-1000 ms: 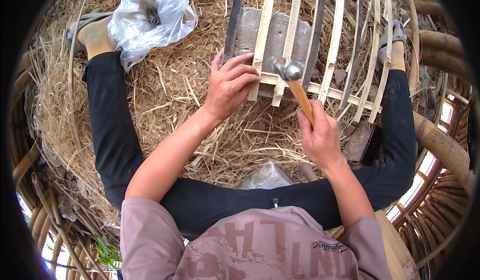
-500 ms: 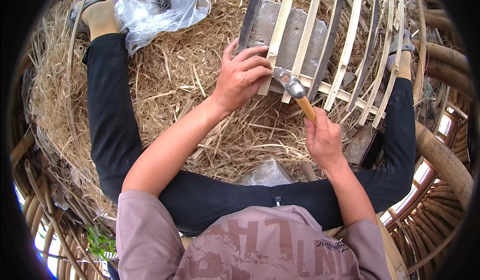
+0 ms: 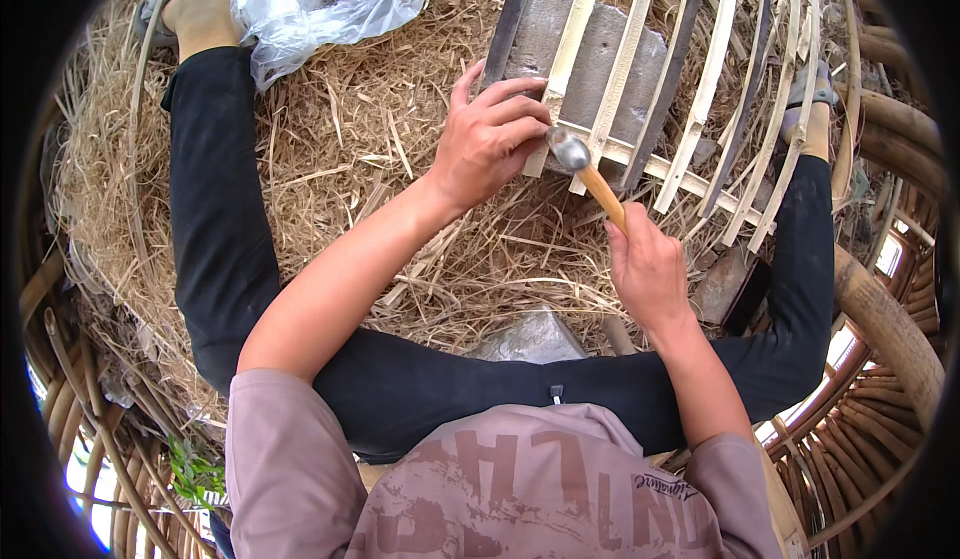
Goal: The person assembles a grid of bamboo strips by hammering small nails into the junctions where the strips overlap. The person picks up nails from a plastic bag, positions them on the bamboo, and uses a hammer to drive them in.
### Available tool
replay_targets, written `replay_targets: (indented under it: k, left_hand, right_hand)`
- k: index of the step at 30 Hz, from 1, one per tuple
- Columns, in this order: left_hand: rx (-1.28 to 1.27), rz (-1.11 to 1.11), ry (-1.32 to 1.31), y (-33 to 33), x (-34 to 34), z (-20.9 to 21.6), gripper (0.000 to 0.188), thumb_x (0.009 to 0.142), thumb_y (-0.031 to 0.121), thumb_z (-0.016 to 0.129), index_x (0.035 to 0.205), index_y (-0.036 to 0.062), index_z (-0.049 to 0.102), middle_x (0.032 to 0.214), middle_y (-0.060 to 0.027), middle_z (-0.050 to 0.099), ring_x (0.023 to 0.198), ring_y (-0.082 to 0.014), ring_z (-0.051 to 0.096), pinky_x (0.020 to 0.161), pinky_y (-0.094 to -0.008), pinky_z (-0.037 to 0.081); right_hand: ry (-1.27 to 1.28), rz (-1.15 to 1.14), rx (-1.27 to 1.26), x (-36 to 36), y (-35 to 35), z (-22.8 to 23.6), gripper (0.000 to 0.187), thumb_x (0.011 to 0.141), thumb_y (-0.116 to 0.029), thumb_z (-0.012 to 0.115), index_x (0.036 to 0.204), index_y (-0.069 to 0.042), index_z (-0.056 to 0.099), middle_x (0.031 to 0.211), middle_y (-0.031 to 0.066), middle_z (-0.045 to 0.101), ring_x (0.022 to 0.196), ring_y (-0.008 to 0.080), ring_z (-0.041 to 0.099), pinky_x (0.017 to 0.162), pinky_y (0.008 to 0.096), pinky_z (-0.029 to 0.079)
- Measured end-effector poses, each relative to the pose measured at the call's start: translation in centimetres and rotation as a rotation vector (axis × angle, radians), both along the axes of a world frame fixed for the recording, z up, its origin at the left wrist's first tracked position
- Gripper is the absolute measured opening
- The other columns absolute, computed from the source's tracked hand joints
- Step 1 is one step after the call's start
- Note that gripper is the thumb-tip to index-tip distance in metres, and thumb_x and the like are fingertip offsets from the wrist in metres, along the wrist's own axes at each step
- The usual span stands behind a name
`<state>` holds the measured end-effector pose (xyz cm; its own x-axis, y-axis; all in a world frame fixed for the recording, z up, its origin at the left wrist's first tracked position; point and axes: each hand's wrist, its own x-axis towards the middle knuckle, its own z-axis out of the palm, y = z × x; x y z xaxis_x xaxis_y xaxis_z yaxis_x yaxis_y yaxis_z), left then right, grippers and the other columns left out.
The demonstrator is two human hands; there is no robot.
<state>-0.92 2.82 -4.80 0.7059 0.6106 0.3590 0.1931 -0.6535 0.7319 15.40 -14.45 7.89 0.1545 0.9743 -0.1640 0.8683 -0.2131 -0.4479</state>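
I sit on straw with my legs spread around a frame of bamboo slats point(image 3: 640, 79) lying over a grey concrete block point(image 3: 600, 54). My left hand point(image 3: 490, 139) rests on the near end of a pale slat, fingers curled and pressing it against the cross strip point(image 3: 660, 164). My right hand point(image 3: 648, 274) grips the wooden handle of a small hammer point(image 3: 585, 167). Its round metal head sits just right of my left fingertips, over the slat joint. Whether a nail is pinched under the fingers is hidden.
A crumpled clear plastic bag point(image 3: 320, 4) with small dark items lies at the upper left by my left foot. Dry straw point(image 3: 380, 159) covers the floor. Thick bamboo poles point(image 3: 885, 319) curve along the right, and woven bamboo shows at the lower corners.
The hammer head has come down and left toward my left fingers. My left hand stayed on the slat; the view shifted slightly.
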Motion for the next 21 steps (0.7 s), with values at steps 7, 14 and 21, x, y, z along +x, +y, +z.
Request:
replay_targets:
  k: [7,14,21]
  left_hand:
    - [-0.022,0.01,-0.017,-0.1,-0.19,0.08,0.012,0.078,0.014,0.08,0.087,0.0178,0.073,0.099,0.0071,0.071,0.123,-0.0176,0.061,0.115,-0.0587,0.024]
    - [-0.027,0.025,-0.034,-0.21,-0.07,-0.32,0.011,0.078,0.016,0.081,0.086,0.0179,0.073,0.097,0.0079,0.071,0.122,-0.0162,0.061,0.114,-0.059,0.025]
    - [-0.035,0.031,-0.058,-0.37,-0.01,-0.6,0.011,0.078,0.018,0.081,0.086,0.0192,0.074,0.097,0.0087,0.072,0.122,-0.0152,0.061,0.115,-0.0601,0.025]
  right_hand:
    - [0.018,0.004,-0.001,-0.25,-0.3,0.06,0.016,0.093,-0.008,0.065,0.103,0.0,0.056,0.075,0.0179,0.065,0.059,0.035,0.067,0.049,0.0415,0.052]
    - [-0.04,0.002,-0.125,-0.2,-0.2,-0.03,0.016,0.093,-0.008,0.065,0.103,-0.002,0.054,0.076,0.019,0.064,0.061,0.0394,0.064,0.051,0.0453,0.051]
    - [-0.052,0.032,-0.012,-0.25,-0.7,0.1,0.018,0.093,-0.011,0.065,0.105,-0.002,0.055,0.077,0.0166,0.065,0.061,0.0353,0.066,0.051,0.043,0.052]
